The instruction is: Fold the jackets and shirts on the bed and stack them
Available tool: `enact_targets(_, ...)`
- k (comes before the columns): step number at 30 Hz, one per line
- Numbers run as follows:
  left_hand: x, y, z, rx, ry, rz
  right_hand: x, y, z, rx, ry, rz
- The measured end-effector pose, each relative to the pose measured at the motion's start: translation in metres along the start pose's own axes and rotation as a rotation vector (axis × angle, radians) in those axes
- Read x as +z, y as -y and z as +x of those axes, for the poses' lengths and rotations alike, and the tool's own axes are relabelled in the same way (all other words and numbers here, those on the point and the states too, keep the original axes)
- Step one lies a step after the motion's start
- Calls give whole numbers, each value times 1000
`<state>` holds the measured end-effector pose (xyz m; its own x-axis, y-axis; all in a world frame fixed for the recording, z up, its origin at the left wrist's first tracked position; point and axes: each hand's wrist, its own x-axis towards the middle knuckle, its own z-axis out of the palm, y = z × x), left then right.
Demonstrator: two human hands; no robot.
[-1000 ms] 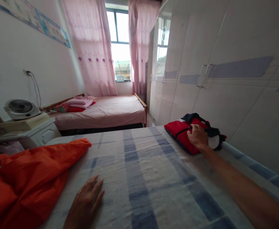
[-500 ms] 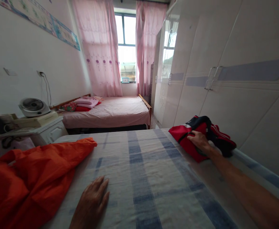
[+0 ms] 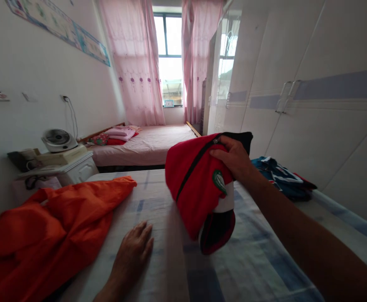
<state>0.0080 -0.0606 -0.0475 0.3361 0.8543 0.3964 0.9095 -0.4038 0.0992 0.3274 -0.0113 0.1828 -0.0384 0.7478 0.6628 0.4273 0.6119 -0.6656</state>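
Note:
A folded red jacket [image 3: 189, 180] with a dark zip, black and white parts and a green badge hangs above the bed, gripped near its top by my right hand [image 3: 233, 155]. My left hand [image 3: 135, 245] lies flat on the checked blue-and-white bedsheet [image 3: 161, 272], fingers stretched out and nothing in them. Left of that hand an orange garment [image 3: 54, 226] is spread over the bed's edge. Several folded dark blue clothes [image 3: 280, 176] rest at the bed's right side, partly hidden by my right arm.
Beyond this bed stands a second bed [image 3: 158, 142] with pink bedding under a curtained window. A white wardrobe [image 3: 328, 138] runs along the right. On the left, a small fan [image 3: 58, 139] sits on a box over a white cabinet [image 3: 67, 172].
My right hand has lifted the red jacket off the pile and carried it left over the bed, uncovering the dark blue clothes. My left hand still lies on the sheet.

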Motion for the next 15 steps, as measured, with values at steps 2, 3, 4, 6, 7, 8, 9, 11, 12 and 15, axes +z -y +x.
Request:
enact_targets(2,-6,-3,1,-5,17,-27,6,-11,-9,33,35,-94)
enact_targets(3,-9,-4,1,-2,26,-47,9,-22,-17,66,72,-146)
enact_targets(4,-12,-6,2,4,32,-69,13,-36,-26,109,114,-192)
enact_targets(6,-18,-8,3,17,31,-113,19,-69,-50,205,205,-263)
enact_targets(7,-20,-9,3,19,22,-132,20,-87,-62,255,232,-293)
enact_targets(8,-21,-9,3,14,7,-149,20,-106,-75,294,261,-315)
enact_targets(9,-22,-9,2,3,-12,-162,18,-123,-88,341,237,-335)
enact_targets(11,-22,-7,-1,-44,-58,-177,10,-153,-109,431,150,-364)
enact_targets(12,-22,-7,-3,-73,-88,-180,5,-165,-118,468,99,-375)
enact_targets(15,-31,-7,-4,-127,-266,-189,-6,-186,-133,530,6,-391)
